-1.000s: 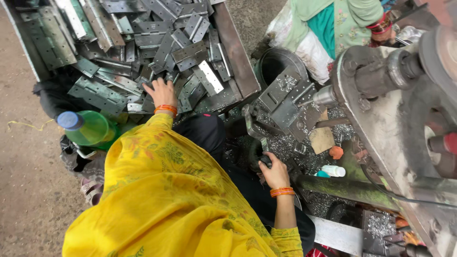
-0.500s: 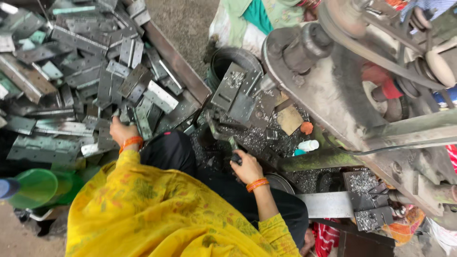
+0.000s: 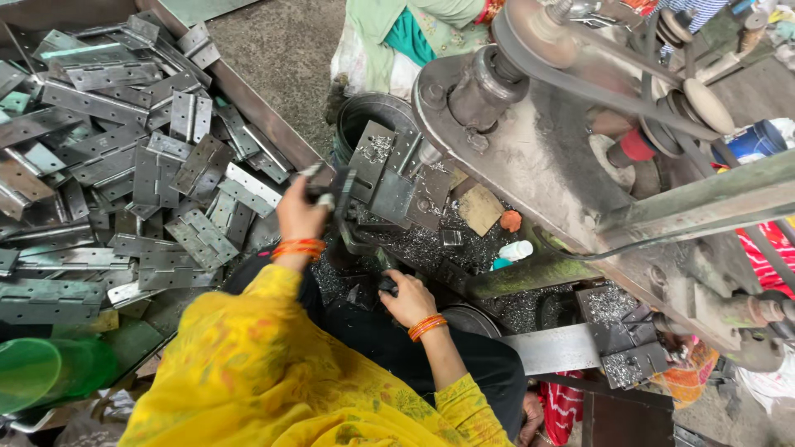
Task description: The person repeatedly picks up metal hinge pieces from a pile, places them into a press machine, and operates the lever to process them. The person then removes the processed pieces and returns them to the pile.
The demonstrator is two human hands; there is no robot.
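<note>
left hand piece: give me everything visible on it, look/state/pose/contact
The metal hinge piece is a dark grey, flat plate, dull like unpolished steel; holes and knuckle cannot be made out. It is lifted off the heap of hinge plates and held roughly upright at the tray's right edge, just left of the machine's work plate. The left hand grips its lower part, fingers wrapped round it, so much is hidden. Whether its far end touches the machine cannot be told.

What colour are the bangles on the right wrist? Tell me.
Orange bangles, clearest in the head view.
</note>
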